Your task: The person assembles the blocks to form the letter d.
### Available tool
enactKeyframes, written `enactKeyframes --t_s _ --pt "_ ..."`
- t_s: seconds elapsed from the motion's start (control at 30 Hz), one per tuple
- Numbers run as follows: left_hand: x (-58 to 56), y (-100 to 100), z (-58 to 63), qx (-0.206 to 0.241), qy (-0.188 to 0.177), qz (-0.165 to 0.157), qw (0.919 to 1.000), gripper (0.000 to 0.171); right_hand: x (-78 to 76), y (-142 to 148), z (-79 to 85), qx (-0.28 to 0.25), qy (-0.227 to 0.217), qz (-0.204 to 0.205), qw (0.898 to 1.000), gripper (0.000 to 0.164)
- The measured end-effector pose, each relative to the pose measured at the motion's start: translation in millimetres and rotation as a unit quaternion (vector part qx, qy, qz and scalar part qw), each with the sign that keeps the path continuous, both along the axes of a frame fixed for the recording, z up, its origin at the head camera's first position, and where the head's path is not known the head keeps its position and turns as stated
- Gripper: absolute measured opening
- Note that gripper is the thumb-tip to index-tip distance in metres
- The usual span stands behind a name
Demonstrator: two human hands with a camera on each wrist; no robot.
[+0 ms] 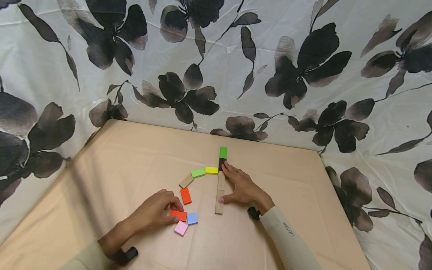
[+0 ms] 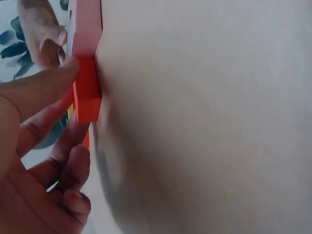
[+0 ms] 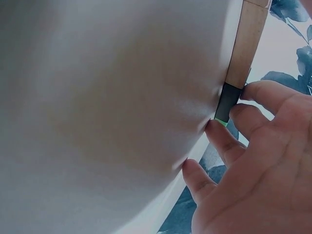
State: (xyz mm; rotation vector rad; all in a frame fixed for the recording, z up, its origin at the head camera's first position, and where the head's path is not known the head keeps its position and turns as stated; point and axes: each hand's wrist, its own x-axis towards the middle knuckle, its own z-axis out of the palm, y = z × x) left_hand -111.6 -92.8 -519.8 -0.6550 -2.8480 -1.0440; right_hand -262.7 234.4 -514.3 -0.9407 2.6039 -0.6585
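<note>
In the head view my left hand (image 1: 153,210) pinches a red block (image 1: 179,215) between thumb and fingers. That block lies beside a blue block (image 1: 192,218) and a pink block (image 1: 181,228). The left wrist view has the thumb against the red block (image 2: 88,83), which meets the pink one (image 2: 87,29). My right hand (image 1: 244,187) rests along a straight row of blocks, fingers extended. Its fingertips touch the black block (image 1: 221,164), and its thumb is at the lower of two plain wooden blocks (image 1: 219,202). A green block (image 1: 223,152) tops the row.
A curve of blocks leads from the row toward my left hand: a yellow block (image 1: 211,170), a light green block (image 1: 198,173), a wooden block (image 1: 186,181) and another red block (image 1: 186,195). They lie on a beige-covered table (image 1: 287,176). Floral cloth (image 1: 236,67) hangs behind it.
</note>
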Motion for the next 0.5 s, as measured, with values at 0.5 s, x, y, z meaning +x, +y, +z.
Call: enactKeyframes --t_s 0.5 --pt "4.8 32.8 -8.6 -0.055 0.065 0.060 0.9945 0.024 0.7 0.7 0.6 -0.003 0.000 0.004 1.000 0.126"
